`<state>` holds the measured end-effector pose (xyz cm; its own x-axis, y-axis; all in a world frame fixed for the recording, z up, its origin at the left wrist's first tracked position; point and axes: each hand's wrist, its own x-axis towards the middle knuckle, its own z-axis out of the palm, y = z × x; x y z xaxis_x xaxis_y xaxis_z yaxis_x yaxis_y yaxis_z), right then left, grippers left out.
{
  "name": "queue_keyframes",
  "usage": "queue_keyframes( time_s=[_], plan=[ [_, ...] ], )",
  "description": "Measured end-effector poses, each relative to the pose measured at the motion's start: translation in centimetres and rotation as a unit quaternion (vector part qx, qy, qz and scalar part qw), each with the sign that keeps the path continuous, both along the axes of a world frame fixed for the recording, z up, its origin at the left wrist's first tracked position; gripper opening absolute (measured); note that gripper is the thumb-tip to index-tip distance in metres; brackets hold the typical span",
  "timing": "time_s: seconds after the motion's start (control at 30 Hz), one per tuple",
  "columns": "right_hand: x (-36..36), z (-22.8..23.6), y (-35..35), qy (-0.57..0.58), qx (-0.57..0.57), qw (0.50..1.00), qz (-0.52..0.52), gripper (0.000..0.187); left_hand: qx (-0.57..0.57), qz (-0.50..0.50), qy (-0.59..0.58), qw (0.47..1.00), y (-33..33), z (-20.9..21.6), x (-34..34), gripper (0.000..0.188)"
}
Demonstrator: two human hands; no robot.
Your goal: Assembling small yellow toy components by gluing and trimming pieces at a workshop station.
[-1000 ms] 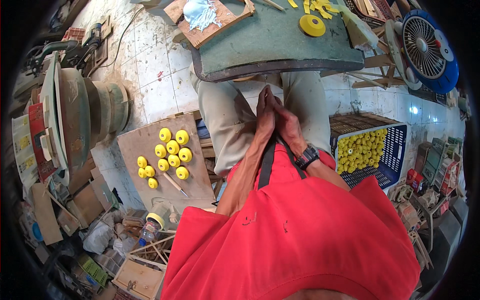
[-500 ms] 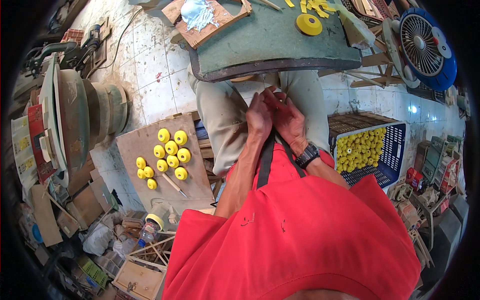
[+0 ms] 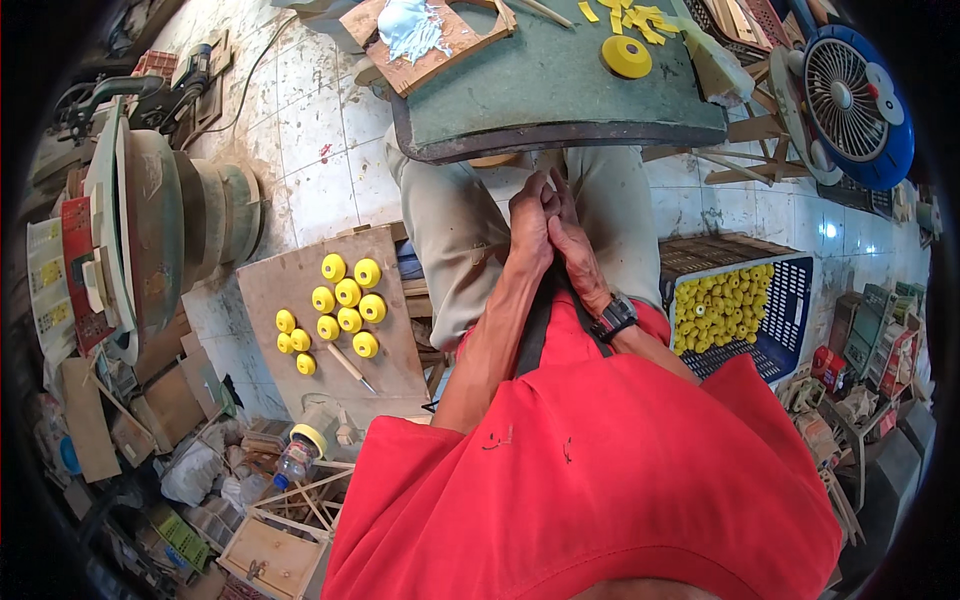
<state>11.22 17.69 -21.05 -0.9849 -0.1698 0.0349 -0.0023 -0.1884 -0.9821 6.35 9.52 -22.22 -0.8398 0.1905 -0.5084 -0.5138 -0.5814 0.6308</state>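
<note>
In the head view, centre frame, the left hand (image 3: 530, 222) and right hand (image 3: 572, 245) press closed together over the lap; whether they grip anything I cannot tell. The nearest yellow disc (image 3: 626, 56) lies on the green table (image 3: 560, 95) at the top; better to part the hands before reaching.

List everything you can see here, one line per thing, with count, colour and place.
round table: one, green, ahead of the knees
yellow disc: one, on the table
wooden board: one, brown, on the floor at left
yellow wheels: about ten, on the board
crate: one, blue, at right, filled with yellow pieces
fan: one, blue, upper right
bottle: one, clear with yellow cap, lower left
wristwatch: one, black, right wrist
left hand, right hand: pressed together over the lap; whether they hold anything is hidden
</note>
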Motion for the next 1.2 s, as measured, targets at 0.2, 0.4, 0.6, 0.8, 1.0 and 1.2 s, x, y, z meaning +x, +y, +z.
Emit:
queue_keyframes(
  time_s=[0.2, 0.4, 0.6, 0.8, 1.0, 1.2],
  plan=[
    [0.6, -1.0, -0.3, -0.167, -0.104, 0.979, -0.056, 0.064, -0.093, 0.018, -0.043, 0.995, 0.9, -0.7, 0.9, 0.03],
    [0.8, -2.3, -0.3, -0.135, 0.089, 0.985, -0.062, 0.066, -0.17, 0.01, 0.007, 0.985, 0.2, -0.6, 0.8, 0.034],
    [0.5, -1.7, -0.4, -0.237, -0.284, 0.925, -0.084, 0.061, 0.192, -0.048, -0.067, 0.978, -1.6, 0.8, -0.3, 0.039],
    [0.8, 1.9, 1.8, -0.259, -0.559, 0.782, -0.096, 0.076, 0.188, -0.097, 0.04, 0.976, -1.2, 2.9, 2.5, 0.058],
    [1.7, 3.7, 2.4, -0.205, -0.604, 0.77, 0.001, 0.075, 0.026, -0.071, 0.187, 0.98, 0.2, 4.6, 3.8, 0.047],
    [2.7, 4.4, 2.3, -0.25, -0.589, 0.766, -0.065, 0.072, -0.102, 0.0, 0.221, 0.97, 0.8, 6.5, 4.2, 0.022]
  ],
)
